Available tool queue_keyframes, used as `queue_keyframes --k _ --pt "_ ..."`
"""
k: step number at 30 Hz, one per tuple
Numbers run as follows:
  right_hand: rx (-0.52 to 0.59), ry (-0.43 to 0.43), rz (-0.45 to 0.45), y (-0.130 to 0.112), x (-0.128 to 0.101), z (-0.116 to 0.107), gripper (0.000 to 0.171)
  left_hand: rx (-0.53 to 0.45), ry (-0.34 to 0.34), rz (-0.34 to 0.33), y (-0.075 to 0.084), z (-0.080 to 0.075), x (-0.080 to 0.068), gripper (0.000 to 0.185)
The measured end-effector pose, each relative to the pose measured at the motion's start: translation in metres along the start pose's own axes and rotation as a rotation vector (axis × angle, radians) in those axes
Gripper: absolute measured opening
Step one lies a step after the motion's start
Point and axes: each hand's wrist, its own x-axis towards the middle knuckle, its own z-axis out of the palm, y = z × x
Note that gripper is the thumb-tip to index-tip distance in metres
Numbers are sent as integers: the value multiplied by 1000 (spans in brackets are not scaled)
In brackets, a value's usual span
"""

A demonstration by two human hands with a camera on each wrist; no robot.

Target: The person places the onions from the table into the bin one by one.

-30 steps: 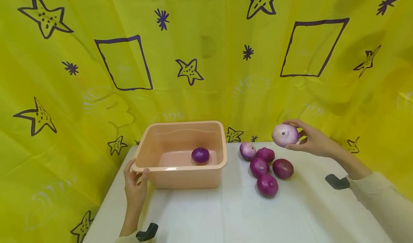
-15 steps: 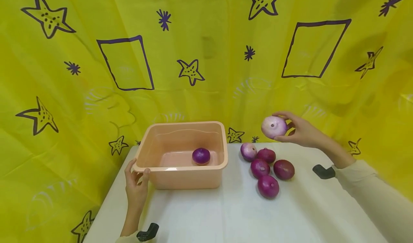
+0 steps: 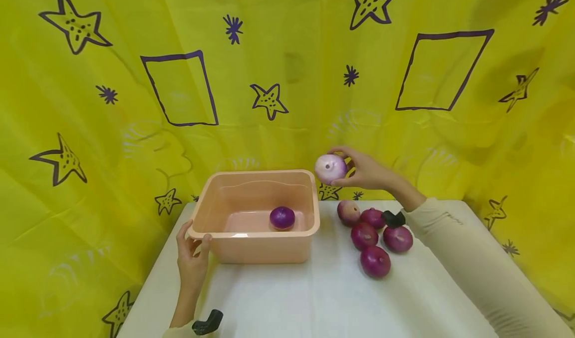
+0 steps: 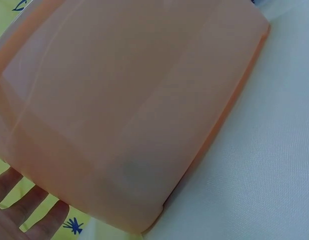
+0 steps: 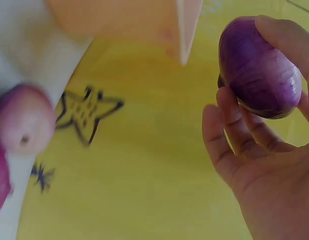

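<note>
My right hand [image 3: 366, 170] holds a pale purple onion [image 3: 330, 169] between thumb and fingers, up in the air close to the right rim of a peach plastic basin [image 3: 260, 248]. In the right wrist view the same onion [image 5: 257, 67] shows a dark purple side. My left hand [image 3: 193, 260] grips the basin's front left corner, thumb at the front rim and fingers around the left side. The left wrist view shows the fingers [image 4: 49, 220] against the basin wall [image 4: 129, 100]. Inside the basin, toward the right, lies one purple onion [image 3: 282, 218].
Several purple onions [image 3: 364, 236] lie grouped on the white tabletop [image 3: 278, 298] right of the basin, one of them paler [image 3: 348, 212]. The right forearm passes over the group. A yellow curtain [image 3: 296, 138] with drawn stars hangs right behind the table.
My right hand has carried the onion leftward and slightly up, from beyond the onion group to near the basin's right rim. The left hand keeps its grip on the basin.
</note>
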Motion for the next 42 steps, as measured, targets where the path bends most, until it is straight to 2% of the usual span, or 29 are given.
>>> queue_keyframes --k 6,12,20,30,36,42 --pt "25 -54 -45 -21 36 28 75 6 -9 -24 3 2 1 62" --pt "33 -108 -85 -41 67 56 75 -27 -3 -10 2 1 -1 61" --pt "4 -158 -110 -57 96 87 71 -30 -6 -3 2 1 -2 62" --pt "-4 -205 -98 -63 112 112 68 5 -5 -10 2 1 0 62" --pt "44 -260 -35 -64 115 123 66 -27 -21 -15 2 2 0 64" --pt "11 -295 -23 -67 118 126 82 -13 -14 -19 0 1 1 63"
